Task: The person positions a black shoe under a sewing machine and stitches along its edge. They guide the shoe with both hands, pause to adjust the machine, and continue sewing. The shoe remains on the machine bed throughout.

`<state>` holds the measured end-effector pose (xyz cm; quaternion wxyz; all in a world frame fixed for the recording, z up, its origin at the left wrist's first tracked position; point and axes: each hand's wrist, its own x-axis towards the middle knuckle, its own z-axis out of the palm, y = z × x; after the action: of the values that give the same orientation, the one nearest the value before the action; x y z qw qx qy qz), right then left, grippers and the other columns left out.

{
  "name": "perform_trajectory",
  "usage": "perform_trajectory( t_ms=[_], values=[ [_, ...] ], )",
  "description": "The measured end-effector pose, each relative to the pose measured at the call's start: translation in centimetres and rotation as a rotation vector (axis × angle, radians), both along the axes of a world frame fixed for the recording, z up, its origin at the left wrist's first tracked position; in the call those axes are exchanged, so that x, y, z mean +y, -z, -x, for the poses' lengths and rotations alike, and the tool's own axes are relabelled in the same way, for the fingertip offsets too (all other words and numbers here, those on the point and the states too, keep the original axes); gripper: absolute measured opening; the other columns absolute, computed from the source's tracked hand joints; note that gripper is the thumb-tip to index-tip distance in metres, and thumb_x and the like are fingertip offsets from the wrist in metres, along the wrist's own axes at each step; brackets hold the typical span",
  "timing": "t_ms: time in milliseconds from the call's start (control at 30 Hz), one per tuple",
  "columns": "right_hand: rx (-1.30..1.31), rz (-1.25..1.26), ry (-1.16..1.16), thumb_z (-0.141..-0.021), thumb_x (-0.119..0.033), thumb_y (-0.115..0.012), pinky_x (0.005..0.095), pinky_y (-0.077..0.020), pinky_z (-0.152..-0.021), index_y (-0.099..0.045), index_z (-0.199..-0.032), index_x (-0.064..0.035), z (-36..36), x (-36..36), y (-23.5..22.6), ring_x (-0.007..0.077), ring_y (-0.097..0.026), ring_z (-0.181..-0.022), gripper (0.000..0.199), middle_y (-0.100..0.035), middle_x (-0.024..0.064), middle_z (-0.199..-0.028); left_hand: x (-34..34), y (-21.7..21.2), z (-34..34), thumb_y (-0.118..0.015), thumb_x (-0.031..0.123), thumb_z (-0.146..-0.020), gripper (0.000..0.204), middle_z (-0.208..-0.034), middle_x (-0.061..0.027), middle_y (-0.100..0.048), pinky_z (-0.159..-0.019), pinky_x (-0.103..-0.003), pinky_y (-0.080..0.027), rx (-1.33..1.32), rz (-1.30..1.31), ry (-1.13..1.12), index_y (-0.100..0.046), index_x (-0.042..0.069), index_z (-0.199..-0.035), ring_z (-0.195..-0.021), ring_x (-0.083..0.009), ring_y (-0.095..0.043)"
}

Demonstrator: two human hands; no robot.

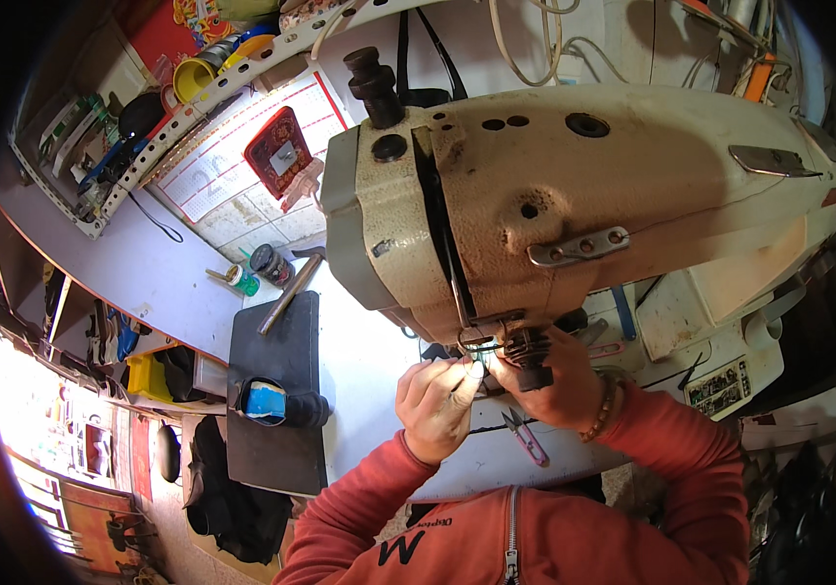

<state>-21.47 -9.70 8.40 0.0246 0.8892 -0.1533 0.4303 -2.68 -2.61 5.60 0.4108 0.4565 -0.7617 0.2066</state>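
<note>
A large beige sewing machine (535, 195) fills the upper middle, its head end toward the left. Below that head, my left hand (434, 405) is closed, its thumb and forefinger pinched together near the needle area. What lies between those fingertips is too small to make out. My right hand (569, 385) comes in from the other side with its fingers curled, partly hidden behind the dark tension knob (532, 359). Its fingertips almost meet the left ones in a bright patch of light. Pink-handled thread snips (529, 441) lie on the white table just below my hands.
To the left, a hammer (289, 294) rests against a black board (275, 356) that carries a dark cylindrical thing with a blue top (266, 401). Small jars (268, 261) stand behind it. A tray of small metal parts (720, 388) sits at the machine's right.
</note>
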Motion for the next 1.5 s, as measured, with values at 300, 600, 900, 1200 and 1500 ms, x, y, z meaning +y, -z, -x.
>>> perform_trajectory(
  t_ms=[300, 600, 900, 1200, 1500],
  values=[
    [-0.308, 0.144, 0.932, -0.092, -0.017, -0.063, 0.0505, -0.0370, -0.105, -0.053, -0.134, 0.0006, 12.5, 2.4, 1.5, 0.0392, -0.048, -0.125, 0.046, -0.051, 0.0217, -0.136, 0.1, 0.3, -0.3, -0.071, 0.000, -0.069, 0.039, -0.099, -0.0031, -0.066, -0.066, -0.030, -0.050, -0.016, -0.013, 0.029, -0.073, 0.009, -0.106, -0.080, -0.0196, -0.061],
    [-0.284, 0.118, 1.099, -0.098, -0.025, -0.054, 0.0549, -0.0221, -0.115, -0.041, -0.138, 0.0024, 20.3, 1.5, 2.8, 0.0405, -0.036, -0.137, 0.050, -0.046, 0.0182, -0.143, 0.0, 1.0, -0.4, -0.069, -0.007, -0.067, 0.047, -0.105, -0.0086, -0.065, -0.062, -0.029, -0.051, 0.030, -0.054, 0.123, -0.071, 0.005, -0.112, -0.077, -0.0212, -0.060],
    [-0.287, 0.135, 1.106, -0.099, -0.027, -0.054, 0.0556, -0.0234, -0.114, -0.037, -0.140, 0.0030, 19.7, 1.1, 5.6, 0.0425, -0.036, -0.136, 0.054, -0.043, 0.0202, -0.144, 0.3, 1.0, 0.1, -0.068, -0.009, -0.066, 0.048, -0.108, -0.0108, -0.064, -0.063, -0.030, -0.051, 0.059, -0.083, 0.123, -0.070, 0.003, -0.113, -0.076, -0.0224, -0.060],
    [-0.330, 0.127, 1.108, -0.098, -0.027, -0.055, 0.0564, -0.0216, -0.115, -0.037, -0.140, 0.0032, 19.0, 1.0, 4.5, 0.0428, -0.035, -0.137, 0.055, -0.042, 0.0193, -0.146, 0.4, 1.0, 0.4, -0.068, -0.009, -0.066, 0.047, -0.109, -0.0110, -0.065, -0.063, -0.030, -0.051, 0.070, -0.063, 0.129, -0.070, 0.003, -0.112, -0.075, -0.0224, -0.060],
    [-0.026, 0.148, 0.479, -0.094, -0.018, -0.058, 0.0541, -0.0248, -0.114, -0.058, -0.124, -0.0042, 11.8, 2.0, 3.6, 0.0294, -0.053, -0.123, 0.034, -0.056, 0.0115, -0.131, 0.4, 0.5, 0.3, -0.068, -0.009, -0.066, 0.048, -0.107, -0.0088, -0.065, -0.063, -0.031, -0.050, 0.088, -0.085, 0.107, -0.069, 0.003, -0.113, -0.075, -0.0222, -0.059]
  ],
)
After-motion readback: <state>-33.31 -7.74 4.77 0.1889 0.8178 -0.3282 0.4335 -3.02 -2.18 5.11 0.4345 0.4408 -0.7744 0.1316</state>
